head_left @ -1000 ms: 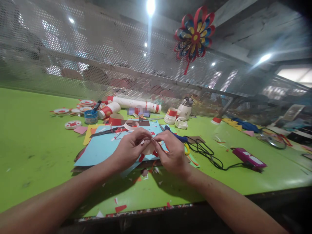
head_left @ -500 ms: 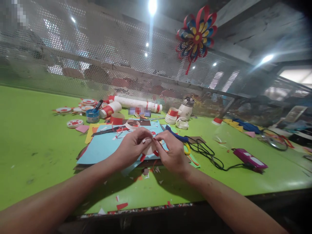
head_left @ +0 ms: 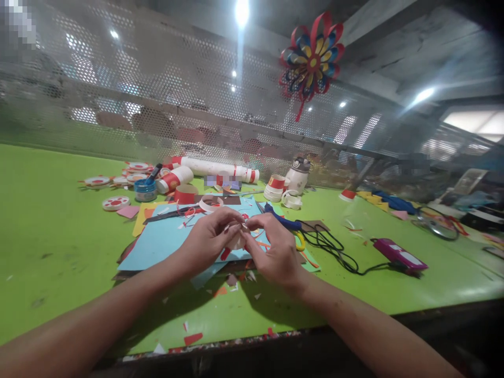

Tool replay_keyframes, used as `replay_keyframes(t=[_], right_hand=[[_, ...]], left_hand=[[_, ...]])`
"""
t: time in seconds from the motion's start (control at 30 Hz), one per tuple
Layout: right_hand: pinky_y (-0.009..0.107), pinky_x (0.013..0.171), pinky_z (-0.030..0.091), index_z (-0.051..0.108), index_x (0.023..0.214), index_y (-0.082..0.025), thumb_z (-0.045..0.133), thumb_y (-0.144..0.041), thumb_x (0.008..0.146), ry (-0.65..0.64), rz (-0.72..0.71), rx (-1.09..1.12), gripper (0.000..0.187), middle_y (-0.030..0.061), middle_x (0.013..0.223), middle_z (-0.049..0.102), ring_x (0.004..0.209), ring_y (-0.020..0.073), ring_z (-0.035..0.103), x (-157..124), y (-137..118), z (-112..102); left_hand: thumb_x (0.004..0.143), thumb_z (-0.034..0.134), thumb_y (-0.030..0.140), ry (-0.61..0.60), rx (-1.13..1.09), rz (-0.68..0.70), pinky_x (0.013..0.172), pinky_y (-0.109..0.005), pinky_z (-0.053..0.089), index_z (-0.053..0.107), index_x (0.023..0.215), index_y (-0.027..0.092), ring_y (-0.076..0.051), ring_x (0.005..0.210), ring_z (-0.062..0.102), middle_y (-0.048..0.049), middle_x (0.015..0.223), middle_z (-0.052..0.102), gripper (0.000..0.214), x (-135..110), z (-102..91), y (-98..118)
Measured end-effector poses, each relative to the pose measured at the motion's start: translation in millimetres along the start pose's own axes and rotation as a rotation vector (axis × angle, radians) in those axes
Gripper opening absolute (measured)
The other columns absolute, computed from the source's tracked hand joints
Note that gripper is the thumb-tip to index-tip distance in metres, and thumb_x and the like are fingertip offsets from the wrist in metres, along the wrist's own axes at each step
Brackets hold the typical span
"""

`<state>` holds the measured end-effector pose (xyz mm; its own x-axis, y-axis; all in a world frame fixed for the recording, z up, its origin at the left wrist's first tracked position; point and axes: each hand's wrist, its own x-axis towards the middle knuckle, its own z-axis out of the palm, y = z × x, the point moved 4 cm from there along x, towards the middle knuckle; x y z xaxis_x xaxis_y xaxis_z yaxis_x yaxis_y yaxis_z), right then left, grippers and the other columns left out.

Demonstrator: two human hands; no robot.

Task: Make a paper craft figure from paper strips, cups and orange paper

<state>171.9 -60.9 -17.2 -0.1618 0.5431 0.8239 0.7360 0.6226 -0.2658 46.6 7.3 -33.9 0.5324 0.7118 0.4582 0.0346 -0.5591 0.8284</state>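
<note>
My left hand (head_left: pixel 208 239) is closed, its thumb and fingers pinching a small pale paper disc (head_left: pixel 235 242) with red tabs at its edge. From the other side, my right hand (head_left: pixel 272 247) has its thumb and index finger closed at the disc's upper edge, where a tiny white bit shows. Fingers hide much of the disc. Light blue paper sheets (head_left: pixel 153 244) lie beneath both hands. Blue-and-yellow-handled scissors (head_left: pixel 285 219) rest just beyond my right hand. A tape roll (head_left: pixel 211 202) and a red paper ring (head_left: pixel 186 194) stand beyond my left hand.
Finished-looking discs (head_left: pixel 116 203) and a blue jar (head_left: pixel 145 190) sit at the left. Behind are a long white-and-red tube (head_left: pixel 214 167) and a bottle (head_left: pixel 298 176). A purple device (head_left: pixel 399 254) with black cord lies right. Paper scraps (head_left: pixel 192 338) litter the front edge.
The view has shifted slightly. My right index finger has lifted and straightened a little at the disc's top edge. Both hands stay at the disc.
</note>
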Motion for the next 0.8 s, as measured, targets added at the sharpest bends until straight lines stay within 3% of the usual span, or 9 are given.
replay_keyframes(t=[0.13,0.33,0.8], right_hand=[[0.034,0.07,0.049,0.053,0.094,-0.02,0.058,-0.018,0.085,0.02,-0.032,-0.01,0.011,0.0049,0.085,0.06,0.08,0.0185,0.057,-0.1,-1.4,-2.3],[0.034,0.07,0.049,0.055,0.087,-0.02,0.054,-0.014,0.086,0.046,-0.027,0.037,0.006,0.0053,0.081,0.061,0.079,0.0184,0.058,-0.4,-1.0,-5.0],[0.03,0.066,0.047,0.058,0.075,-0.018,0.054,-0.017,0.084,0.029,0.209,0.265,0.01,0.0035,0.075,0.059,0.071,0.0151,0.056,2.1,5.6,-3.1]], left_hand=[[0.084,0.051,0.026,0.007,0.001,0.056,0.066,-0.025,0.047,0.06,0.091,0.016,-0.016,0.078,0.06,-0.0059,0.088,0.066,0.015,-0.2,-0.3,6.2],[0.081,0.056,0.024,0.045,0.023,0.11,0.063,-0.023,0.047,0.061,0.084,0.017,-0.013,0.071,0.058,-0.0022,0.078,0.063,0.009,0.4,0.1,7.4],[0.081,0.057,0.023,0.003,-0.003,0.043,0.057,-0.02,0.042,0.065,0.074,0.015,-0.01,0.064,0.051,-0.0012,0.072,0.058,0.013,1.3,2.3,9.0]])
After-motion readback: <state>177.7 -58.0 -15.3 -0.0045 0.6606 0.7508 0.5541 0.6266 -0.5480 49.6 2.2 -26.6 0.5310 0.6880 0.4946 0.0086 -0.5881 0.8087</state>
